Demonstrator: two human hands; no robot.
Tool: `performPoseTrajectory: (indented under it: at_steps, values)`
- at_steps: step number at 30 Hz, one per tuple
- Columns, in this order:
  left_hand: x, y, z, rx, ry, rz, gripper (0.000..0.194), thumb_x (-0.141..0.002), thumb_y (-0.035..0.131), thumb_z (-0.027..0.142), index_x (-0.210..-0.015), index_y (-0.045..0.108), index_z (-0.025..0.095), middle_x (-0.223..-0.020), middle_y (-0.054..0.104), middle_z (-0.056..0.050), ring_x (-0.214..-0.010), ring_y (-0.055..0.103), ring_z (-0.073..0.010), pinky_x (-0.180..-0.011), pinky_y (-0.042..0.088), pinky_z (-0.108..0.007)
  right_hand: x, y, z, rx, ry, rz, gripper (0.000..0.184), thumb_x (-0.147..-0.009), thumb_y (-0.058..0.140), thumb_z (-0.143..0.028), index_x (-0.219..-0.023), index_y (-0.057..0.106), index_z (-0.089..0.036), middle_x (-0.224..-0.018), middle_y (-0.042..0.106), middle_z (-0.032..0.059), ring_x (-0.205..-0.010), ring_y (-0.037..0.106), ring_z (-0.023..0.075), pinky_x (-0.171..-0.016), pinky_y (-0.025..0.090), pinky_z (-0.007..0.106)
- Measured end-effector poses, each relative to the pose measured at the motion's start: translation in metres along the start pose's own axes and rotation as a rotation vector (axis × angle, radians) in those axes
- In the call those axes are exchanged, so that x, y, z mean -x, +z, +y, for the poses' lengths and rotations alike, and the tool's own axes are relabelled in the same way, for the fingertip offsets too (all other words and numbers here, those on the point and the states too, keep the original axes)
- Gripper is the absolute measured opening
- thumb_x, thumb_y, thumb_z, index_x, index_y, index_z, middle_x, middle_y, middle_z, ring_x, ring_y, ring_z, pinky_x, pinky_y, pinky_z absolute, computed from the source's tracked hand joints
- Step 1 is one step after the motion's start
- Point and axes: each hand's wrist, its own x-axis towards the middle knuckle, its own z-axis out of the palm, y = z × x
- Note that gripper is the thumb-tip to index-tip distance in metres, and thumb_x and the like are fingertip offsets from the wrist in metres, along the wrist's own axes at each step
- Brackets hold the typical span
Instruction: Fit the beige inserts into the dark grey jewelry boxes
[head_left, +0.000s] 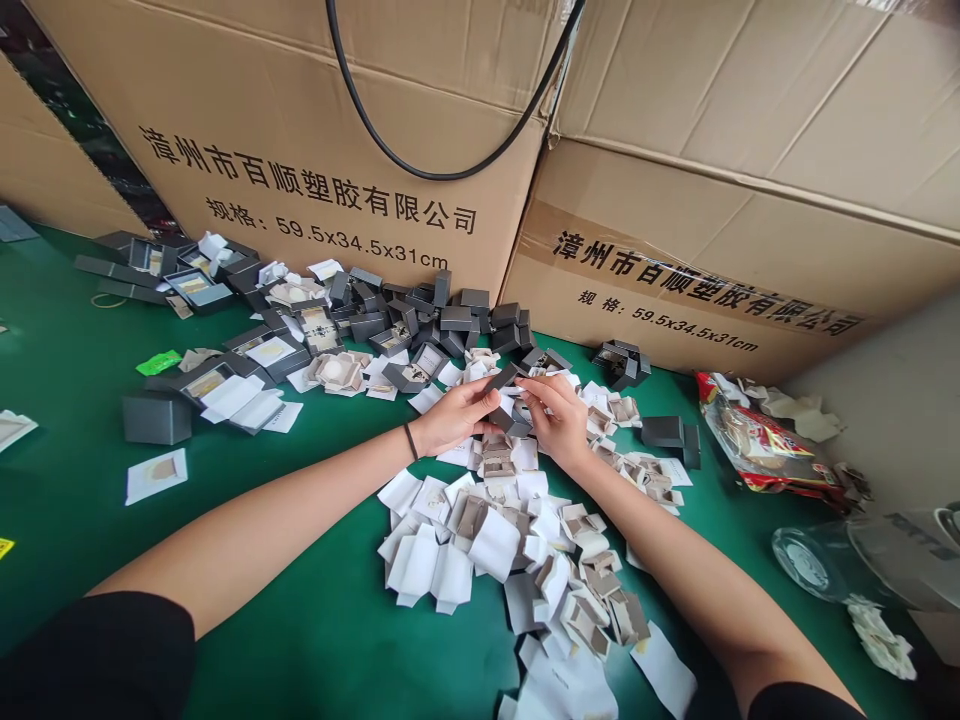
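A small dark grey box (516,418) with its lid raised is held between my two hands over the middle of the table. My left hand (452,418) grips it from the left, thumb along its side. From the right, my right hand (561,418) has its fingers closed at the box's opening; the fingertips partly hide what they pinch there. Some white shows inside the box. Right beneath my hands spreads a heap of folded white and beige paper inserts (495,540). Beyond them lies a pile of similar dark grey boxes (454,318), several of them opened.
Large cardboard cartons (360,150) wall off the back, with a black cable (450,176) hanging before them. On the green table (300,560), more opened boxes (157,418) lie left. A red snack packet (772,450) and a clear jar (862,555) are right.
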Motion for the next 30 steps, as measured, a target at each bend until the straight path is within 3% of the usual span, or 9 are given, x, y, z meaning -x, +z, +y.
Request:
performPoseTrajectory:
  at_steps: [5, 11, 15, 20, 23, 30]
  values:
    - [0.001, 0.002, 0.002, -0.039, -0.016, 0.001, 0.038, -0.074, 0.065, 0.039, -0.105, 0.060, 0.018, -0.076, 0.054, 0.000, -0.073, 0.051, -0.0105, -0.070, 0.048, -0.030, -0.001, -0.001, 0.000, 0.038, -0.011, 0.047, 0.011, -0.084, 0.054, -0.018, -0.091, 0.061, -0.022, -0.079, 0.065, 0.0033, -0.072, 0.055, 0.0171, -0.066, 0.046, 0.032]
    - [0.000, 0.001, 0.001, -0.019, -0.002, -0.008, 0.027, -0.077, 0.062, 0.038, -0.094, 0.061, 0.016, -0.072, 0.055, 0.000, -0.070, 0.052, -0.0110, -0.070, 0.047, -0.030, -0.001, 0.000, 0.001, 0.095, -0.036, 0.124, 0.011, -0.083, 0.056, -0.018, -0.088, 0.064, -0.024, -0.087, 0.061, 0.0049, -0.081, 0.055, 0.0194, -0.073, 0.045, 0.037]
    - [-0.001, -0.001, -0.001, -0.026, -0.007, -0.020, 0.033, -0.080, 0.059, 0.037, -0.106, 0.060, 0.018, -0.073, 0.056, -0.001, -0.067, 0.053, -0.0111, -0.068, 0.046, -0.029, 0.001, 0.001, 0.001, 0.072, -0.026, 0.141, 0.011, -0.083, 0.055, -0.018, -0.089, 0.062, -0.023, -0.083, 0.059, 0.0041, -0.077, 0.054, 0.0172, -0.069, 0.046, 0.033]
    - [0.001, -0.001, -0.001, -0.112, -0.031, -0.082, 0.045, -0.081, 0.057, 0.037, -0.123, 0.052, 0.022, -0.074, 0.058, -0.002, -0.065, 0.057, -0.0138, -0.062, 0.045, -0.028, 0.002, 0.003, 0.000, 0.021, 0.166, 0.141, 0.015, -0.080, 0.059, -0.027, -0.090, 0.051, -0.020, -0.077, 0.051, 0.0009, -0.058, 0.045, 0.0114, -0.056, 0.042, 0.027]
    - [0.003, 0.000, 0.000, -0.158, -0.027, -0.082, 0.049, -0.081, 0.056, 0.036, -0.127, 0.048, 0.022, -0.071, 0.059, -0.002, -0.062, 0.058, -0.0148, -0.059, 0.044, -0.027, 0.002, 0.003, -0.002, -0.028, 0.250, 0.110, 0.017, -0.078, 0.059, -0.029, -0.088, 0.049, -0.021, -0.074, 0.049, -0.0009, -0.057, 0.043, 0.0105, -0.054, 0.041, 0.025]
    - [0.006, 0.002, -0.001, -0.109, 0.028, -0.074, 0.039, -0.080, 0.058, 0.031, -0.118, 0.055, 0.022, -0.072, 0.058, 0.000, -0.060, 0.055, -0.0121, -0.055, 0.043, -0.024, -0.001, 0.003, -0.012, -0.073, 0.411, 0.076, 0.016, -0.076, 0.060, -0.032, -0.085, 0.051, -0.021, -0.061, 0.050, -0.0049, -0.052, 0.044, 0.0094, -0.052, 0.039, 0.023]
